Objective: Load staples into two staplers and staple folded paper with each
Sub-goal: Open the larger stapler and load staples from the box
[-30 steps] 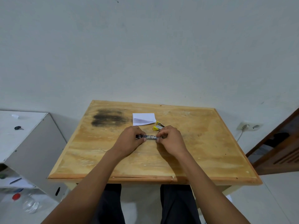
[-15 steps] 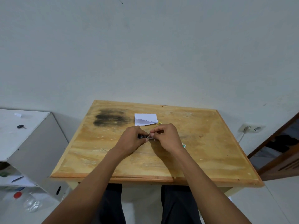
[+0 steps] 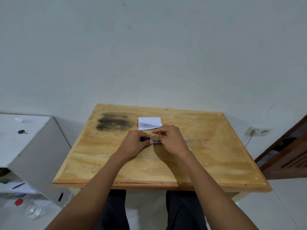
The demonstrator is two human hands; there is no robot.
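Observation:
A small dark and metal stapler [image 3: 155,141] lies at the middle of the wooden table [image 3: 216,146], held between both hands. My left hand [image 3: 135,145] grips its left end with thumb and fingers. My right hand [image 3: 171,140] is curled over its right end, fingertips pinched above it near something small that I cannot make out. A folded white paper [image 3: 149,123] lies flat just beyond the hands. The yellow stapler is hidden behind my right hand except for a tiny yellow speck [image 3: 159,133].
A black scorch mark [image 3: 114,123] stains the table's far left. A grey cabinet [image 3: 25,138] with a small dark key stands to the left, with shelves and a bottle below. A wall socket [image 3: 257,131] and a dark wooden door lie to the right.
The hands have drawn closer together over the stapler. My right hand moved left and now covers the yellow stapler that showed a second ago.

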